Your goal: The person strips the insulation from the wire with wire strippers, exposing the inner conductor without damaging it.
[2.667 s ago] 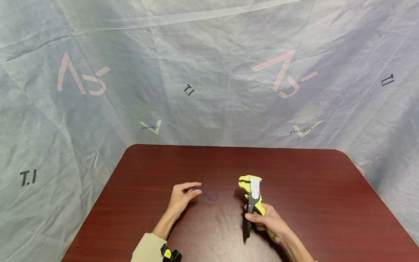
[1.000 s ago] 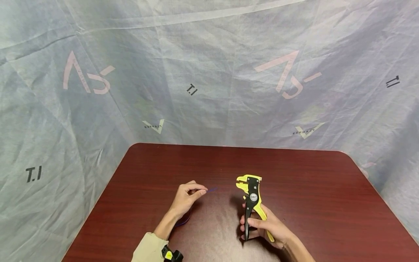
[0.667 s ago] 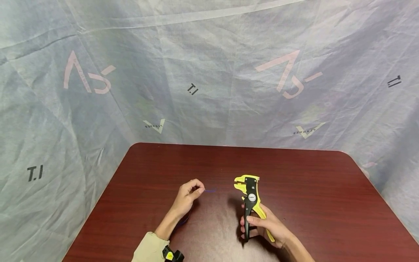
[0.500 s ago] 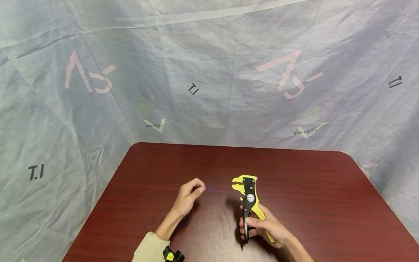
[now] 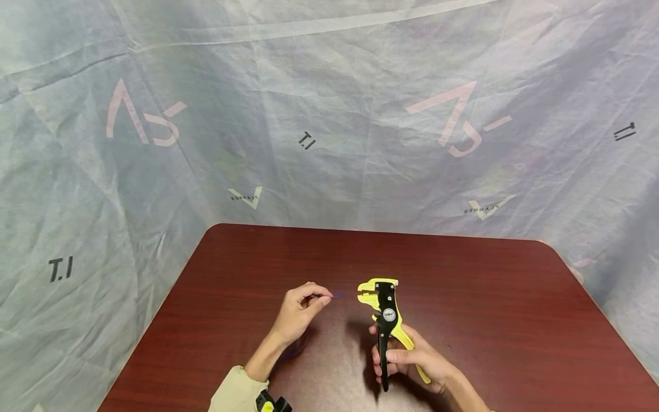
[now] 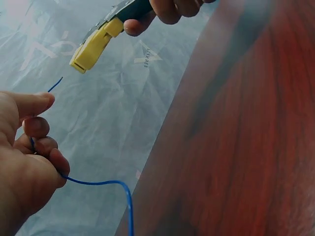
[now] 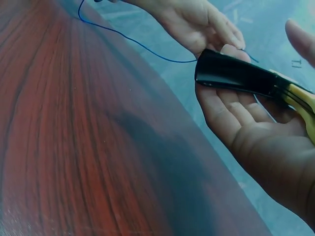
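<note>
Pinching thin blue wire (image 6: pixel 98 183): L grip (image 5: pixel 297 315), clamped on it; tip pokes to approx 3 o'clock, slack curves nr 6. R grip (image 5: pixel 419 361) wrapped round yellow/blk plier-type tool (image 5: pixel 389 315), blunt nose at 11 o'clock, apart from wire. Glossy red-brown woodgrain worktop (image 5: pixel 479 309) below.

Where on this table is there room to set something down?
The tabletop looks bare left of the left hand, right of the right hand, and at the back by the grey sheet. It's crowded between the hands: wire stripper, blue wire.
</note>
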